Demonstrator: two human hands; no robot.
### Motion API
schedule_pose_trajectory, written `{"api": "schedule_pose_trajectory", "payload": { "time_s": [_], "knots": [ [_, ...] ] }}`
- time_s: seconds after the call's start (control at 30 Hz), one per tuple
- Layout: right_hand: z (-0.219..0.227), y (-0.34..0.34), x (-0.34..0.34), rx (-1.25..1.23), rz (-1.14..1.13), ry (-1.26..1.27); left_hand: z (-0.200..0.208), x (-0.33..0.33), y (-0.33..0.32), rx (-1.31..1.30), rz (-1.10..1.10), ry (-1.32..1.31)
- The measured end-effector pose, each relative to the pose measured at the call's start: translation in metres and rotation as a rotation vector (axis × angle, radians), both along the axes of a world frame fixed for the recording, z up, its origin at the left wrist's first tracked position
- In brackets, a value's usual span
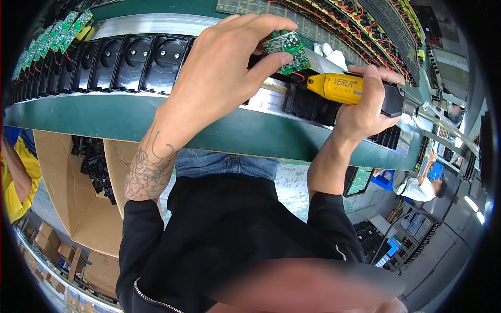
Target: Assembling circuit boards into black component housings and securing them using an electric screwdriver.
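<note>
My left hand (224, 62) reaches over the row of black casings. It pinches a green circuit board (293, 51) with soldered parts between thumb and fingers, tilted above the bench. To the right, my right hand (368, 104) is closed around a yellow-and-black casing (334, 87), thumb across its top. A short red wire shows between the board and the casing's left end; where it attaches is hidden. Below the casing lie black plastic housings (308, 104). Left of my left hand, black socket-like housings (162, 60) with round recesses and metal pins stand side by side.
Several green boards (57, 34) with red wires stand at the far left. Racks of yellow and black units (360, 26) line the back. A cardboard box (83, 203) holds black parts below the green bench edge (94, 112). Other people (417, 188) are at right and far left.
</note>
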State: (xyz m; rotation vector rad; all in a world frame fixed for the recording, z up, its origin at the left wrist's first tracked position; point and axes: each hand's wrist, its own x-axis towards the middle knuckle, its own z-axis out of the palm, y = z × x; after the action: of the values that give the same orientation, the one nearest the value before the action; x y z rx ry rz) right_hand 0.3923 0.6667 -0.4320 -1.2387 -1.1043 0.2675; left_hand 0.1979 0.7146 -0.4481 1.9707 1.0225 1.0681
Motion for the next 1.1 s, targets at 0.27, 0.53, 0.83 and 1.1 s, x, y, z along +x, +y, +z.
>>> {"api": "schedule_pose_trajectory", "payload": {
  "time_s": [0.27, 0.53, 0.83, 1.1],
  "knots": [
    [0.002, 0.003, 0.001, 0.012, 0.004, -0.016, 0.002, 0.0, 0.0, -0.028, -0.013, 0.009],
    [0.022, -0.027, 0.02, 0.105, 0.137, -0.061, 0.012, 0.001, 0.003, -0.077, -0.095, 0.007],
    [0.016, -0.031, 0.036, -0.324, 0.715, -0.108, 0.016, 0.011, 0.004, -0.063, -0.153, -0.104],
    [-0.001, -0.018, 0.028, -0.44, 0.381, -0.641, 0.01, 0.025, 0.005, 0.07, -0.147, -0.131]
  ]
}}
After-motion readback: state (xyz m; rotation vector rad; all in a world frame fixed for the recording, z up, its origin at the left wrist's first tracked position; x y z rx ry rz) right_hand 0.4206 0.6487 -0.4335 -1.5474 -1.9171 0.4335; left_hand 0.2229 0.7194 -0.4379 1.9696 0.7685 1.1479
